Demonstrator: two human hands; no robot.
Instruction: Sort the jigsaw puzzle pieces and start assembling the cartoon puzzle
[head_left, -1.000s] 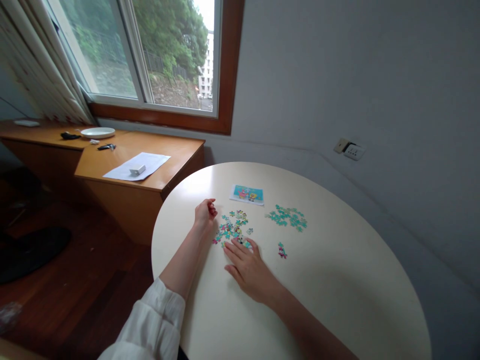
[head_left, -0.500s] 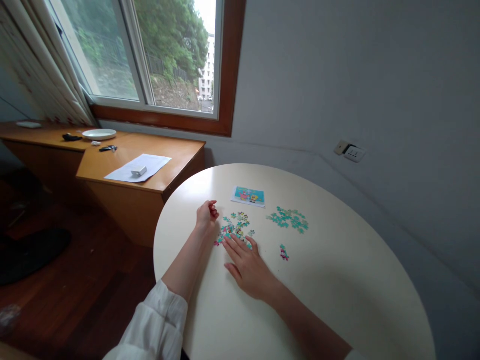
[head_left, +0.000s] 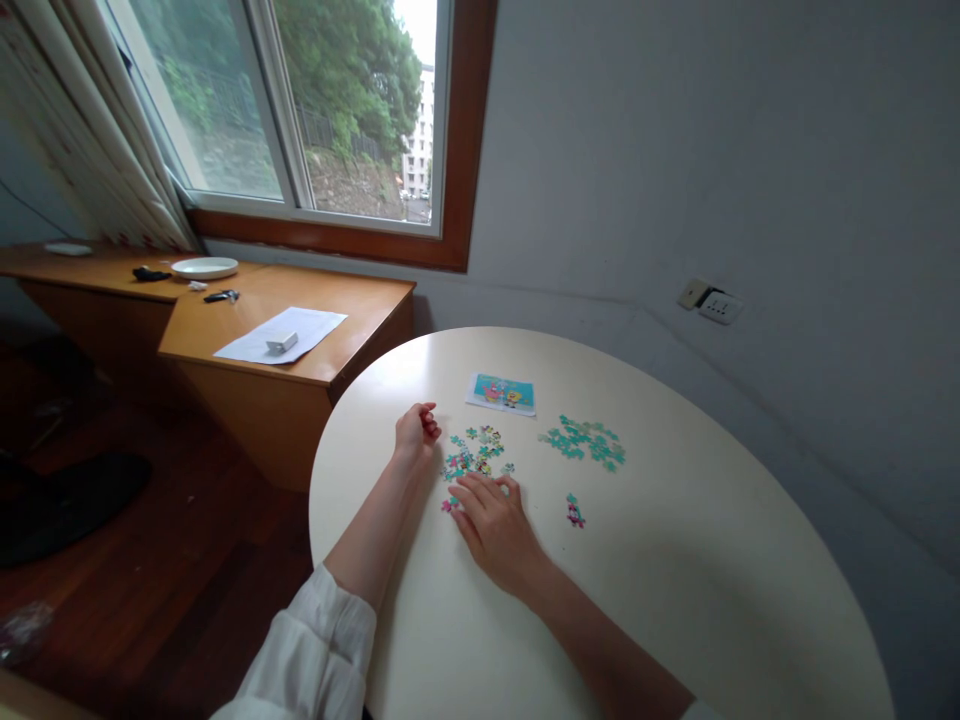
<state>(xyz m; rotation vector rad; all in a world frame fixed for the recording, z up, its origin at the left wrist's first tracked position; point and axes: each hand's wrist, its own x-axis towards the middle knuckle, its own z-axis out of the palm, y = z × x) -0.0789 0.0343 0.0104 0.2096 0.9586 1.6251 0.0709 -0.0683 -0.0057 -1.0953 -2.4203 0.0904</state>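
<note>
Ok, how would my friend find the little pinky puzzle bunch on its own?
Start at the pale, curved-edge table. In the picture, right of the right hand and below the wide teal cluster, lies a small puzzle bunch. It shows pink as well as teal, unlike that cluster, and is smaller than the mixed pile.

One table [head_left: 675,620] bears three main groups: one mixed heap of puzzle pieces [head_left: 469,462], one teal spread [head_left: 583,440] at its three o'clock, one small cluster [head_left: 574,512] at four. One picture card [head_left: 502,394] sits at one; two hands: right hand [head_left: 491,515] at six, left hand [head_left: 415,431] at ten.
</note>
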